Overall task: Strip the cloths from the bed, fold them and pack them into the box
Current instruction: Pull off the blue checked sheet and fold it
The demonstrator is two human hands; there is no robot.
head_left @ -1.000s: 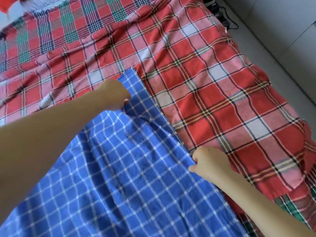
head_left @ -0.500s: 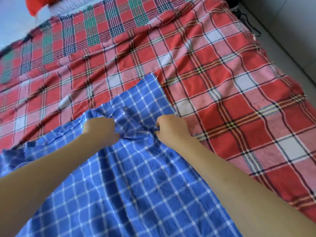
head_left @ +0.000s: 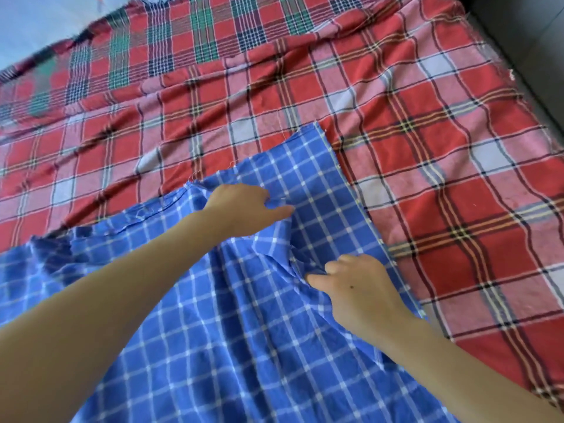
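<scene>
A blue checked cloth [head_left: 238, 331] lies rumpled over the near part of the bed, its far corner pointing away from me. My left hand [head_left: 241, 206] rests on it near that corner, fingers bunching a fold of the fabric. My right hand [head_left: 357, 288] sits lower and to the right, pinching a gathered ridge of the same cloth close to its right edge. Beneath it a red checked cloth [head_left: 427, 148] is spread across the bed. A red and green plaid cloth [head_left: 171, 41] lies under that at the far end. No box is in view.
The right edge of the bed drops to a grey floor [head_left: 525, 32] at the upper right. A pale surface [head_left: 39, 22] shows beyond the far left corner of the bed.
My hands have drawn apart from side by side: the left went up toward the blue cloth's corner, the right came down and rightward. The view has shifted closer over the bed.
</scene>
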